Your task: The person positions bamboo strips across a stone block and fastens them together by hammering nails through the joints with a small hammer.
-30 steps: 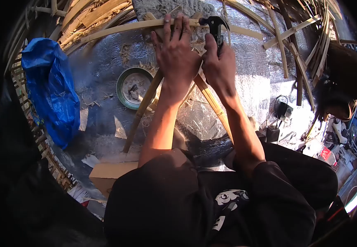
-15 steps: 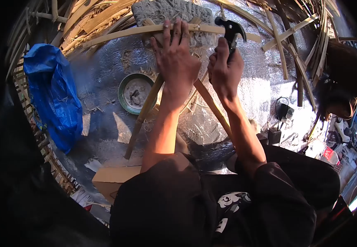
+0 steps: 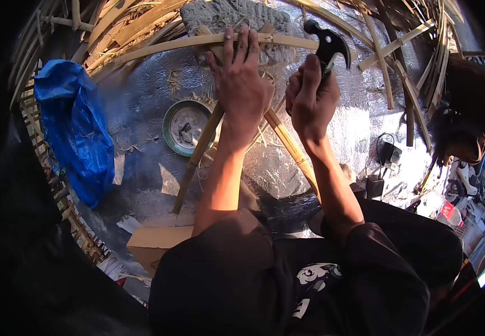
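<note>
As seen from beside the worker: left hand [image 3: 243, 95], fingers laid long over a curved bamboo strip [image 3: 169, 43], outermost finger splayed, thumb hidden, keeps its place; right hand [image 3: 312, 106], wrapped around a claw hammer [image 3: 331, 47], has carried it rightward from near those fingers; the strip's node beside them is thereby exposed, so work there appears paused; whether the hammer touches the strip cannot be told. Counted left to right: one blue sheet [image 3: 77, 134]; one green-rimmed dish [image 3: 167, 129]; two bamboo poles [image 3: 189, 179], spreading toward the worker; one strip, crossing one grey block [image 3: 253, 14]; one hammer; two black adapters [image 3: 388, 152].
</note>
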Demonstrator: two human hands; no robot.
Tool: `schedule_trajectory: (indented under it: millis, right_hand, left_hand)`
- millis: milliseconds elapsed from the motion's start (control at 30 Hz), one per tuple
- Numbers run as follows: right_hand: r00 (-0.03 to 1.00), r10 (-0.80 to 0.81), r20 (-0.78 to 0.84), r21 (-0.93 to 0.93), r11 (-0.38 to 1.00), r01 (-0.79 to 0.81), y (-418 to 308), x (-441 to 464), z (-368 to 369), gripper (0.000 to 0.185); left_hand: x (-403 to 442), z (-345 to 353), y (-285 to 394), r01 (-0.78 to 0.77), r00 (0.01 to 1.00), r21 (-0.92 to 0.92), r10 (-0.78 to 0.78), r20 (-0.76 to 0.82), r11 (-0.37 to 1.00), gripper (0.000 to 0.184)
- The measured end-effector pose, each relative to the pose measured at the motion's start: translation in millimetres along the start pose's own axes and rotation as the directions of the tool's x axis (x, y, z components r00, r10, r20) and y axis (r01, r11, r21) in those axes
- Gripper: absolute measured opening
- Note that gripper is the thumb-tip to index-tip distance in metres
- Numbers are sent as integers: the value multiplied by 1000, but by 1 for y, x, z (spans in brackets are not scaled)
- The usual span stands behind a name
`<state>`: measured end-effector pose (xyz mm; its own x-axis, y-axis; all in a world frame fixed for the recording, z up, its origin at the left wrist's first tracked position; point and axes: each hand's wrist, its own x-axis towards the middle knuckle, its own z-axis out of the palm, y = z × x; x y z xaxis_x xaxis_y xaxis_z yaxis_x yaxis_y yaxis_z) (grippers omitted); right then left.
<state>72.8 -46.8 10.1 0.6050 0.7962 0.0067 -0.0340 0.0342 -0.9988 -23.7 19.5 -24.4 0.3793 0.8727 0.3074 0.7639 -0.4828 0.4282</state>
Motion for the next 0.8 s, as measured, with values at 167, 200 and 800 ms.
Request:
schedule_trajectory:
  millis: [167,200,800]
  right_hand:
    - [995,2,103,-477,878,47,1,15,-4,42]
    - [993,-21,113,-472,879,72,0,17,2,42]
    - [988,141,58,-255,959,-122,8,20,0,39]
  left_hand:
    - [2,5,1,-17,999,-60,16,-28,998,76]
    - [4,5,0,-19,1000,-15,19,-15,1000,74]
    - [0,-2,-4,-20,995,-31,23,97,999,73]
